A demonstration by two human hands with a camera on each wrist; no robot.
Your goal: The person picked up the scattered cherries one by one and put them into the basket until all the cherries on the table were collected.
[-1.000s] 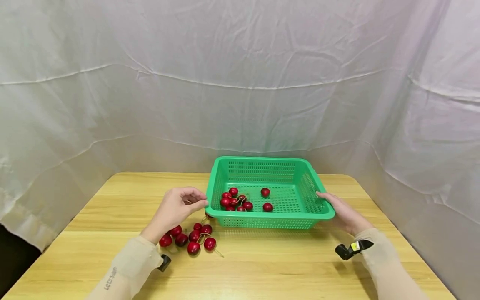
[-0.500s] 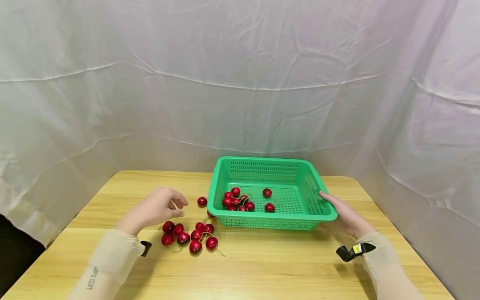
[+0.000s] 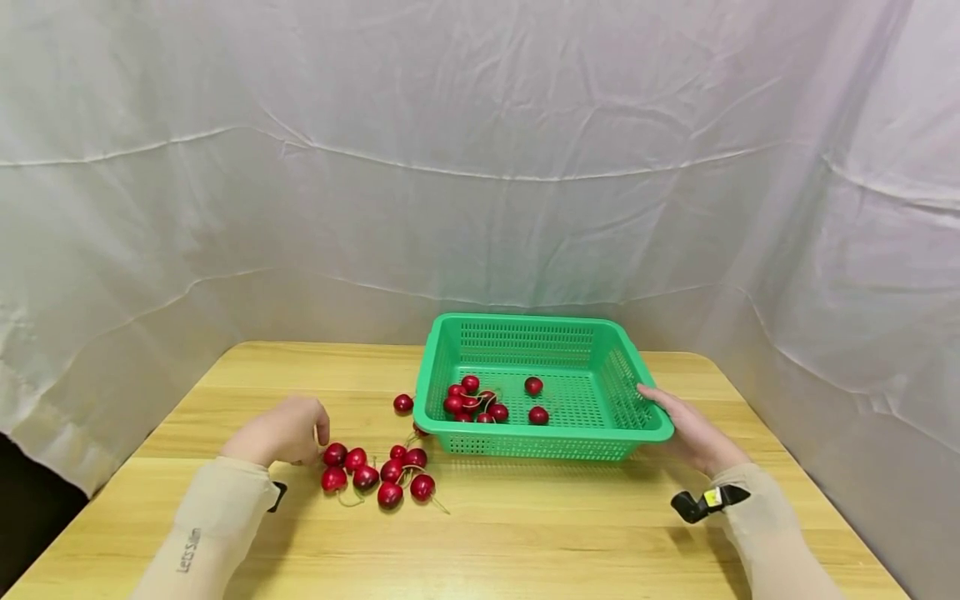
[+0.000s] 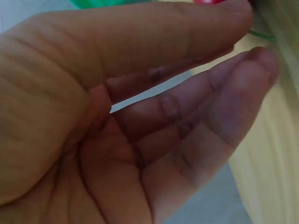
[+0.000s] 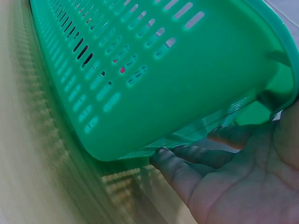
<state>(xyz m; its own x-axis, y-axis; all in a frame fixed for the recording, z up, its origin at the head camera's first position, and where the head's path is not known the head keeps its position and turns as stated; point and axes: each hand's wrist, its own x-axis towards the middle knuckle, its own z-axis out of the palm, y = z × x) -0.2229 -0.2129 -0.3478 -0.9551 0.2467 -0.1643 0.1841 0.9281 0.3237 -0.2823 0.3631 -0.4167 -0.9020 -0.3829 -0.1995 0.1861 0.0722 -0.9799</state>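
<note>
Beside the leftmost of the loose cherries (image 3: pixel 334 479) on the table, my left hand (image 3: pixel 288 429) is low with its fingers loosely bent. In the left wrist view, thumb and fingers (image 4: pixel 196 135) stand apart with nothing between them, and a bit of red cherry (image 4: pixel 210 1) shows at the top edge. A green plastic basket (image 3: pixel 540 431) with slotted walls holds several cherries (image 3: pixel 453 404), mostly at its left end. My right hand (image 3: pixel 686 425) holds the basket's right end, thumb over the rim, fingers against the outer wall (image 5: pixel 201 84).
One cherry (image 3: pixel 403 404) lies apart, just left of the basket, and another is partly hidden under its front left corner. Thin stems stick out from the loose fruit. The wooden table (image 3: pixel 525 533) is enclosed by pale cloth (image 3: pixel 480 233) behind and at the sides.
My left hand has moved away from the basket's left rim, leftward and then down to the loose cherries. A cherry on the table left of the basket has come into view. The right hand stays.
</note>
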